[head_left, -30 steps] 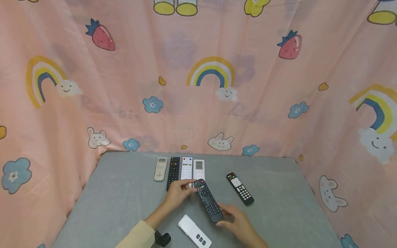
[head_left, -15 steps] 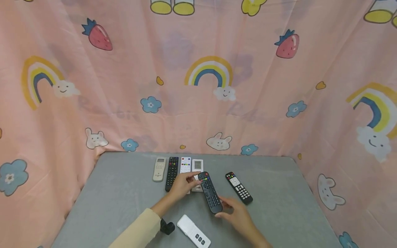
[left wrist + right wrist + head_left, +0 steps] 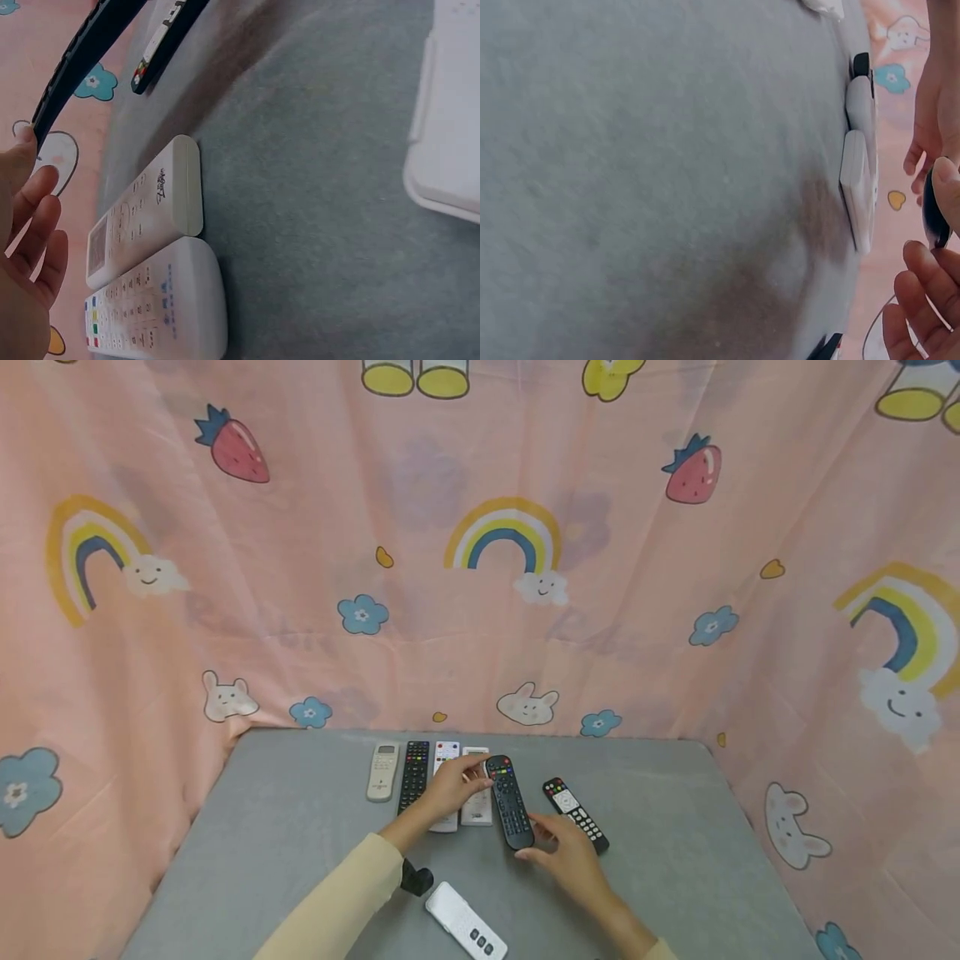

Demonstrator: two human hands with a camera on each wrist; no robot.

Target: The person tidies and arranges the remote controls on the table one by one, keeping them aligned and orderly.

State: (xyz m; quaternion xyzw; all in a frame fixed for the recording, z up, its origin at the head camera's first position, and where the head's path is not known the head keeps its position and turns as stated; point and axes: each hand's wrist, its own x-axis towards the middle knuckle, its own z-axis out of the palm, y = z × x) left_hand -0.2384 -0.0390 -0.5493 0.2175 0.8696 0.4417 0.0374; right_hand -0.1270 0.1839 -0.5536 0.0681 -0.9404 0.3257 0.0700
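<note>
Pink cartoon-print fabric [image 3: 637, 652] is backing a grey bench [image 3: 300, 827], above which a person's left grip [image 3: 453, 787] and right grip [image 3: 567, 857] are pinching opposite ends of a long black plastic remote [image 3: 511, 803], even pressure probably steadying it best.

Through the head view I am looking forward and down from high up, seeing the whole width of the table [image 3: 675, 877]. My left wrist view is looking sideways from close by, with pink cloth [image 3: 84, 202] filling the left edge. My right wrist view is showing that cloth at the right edge. Both are sharing the dark remote [image 3: 77, 64].
</note>
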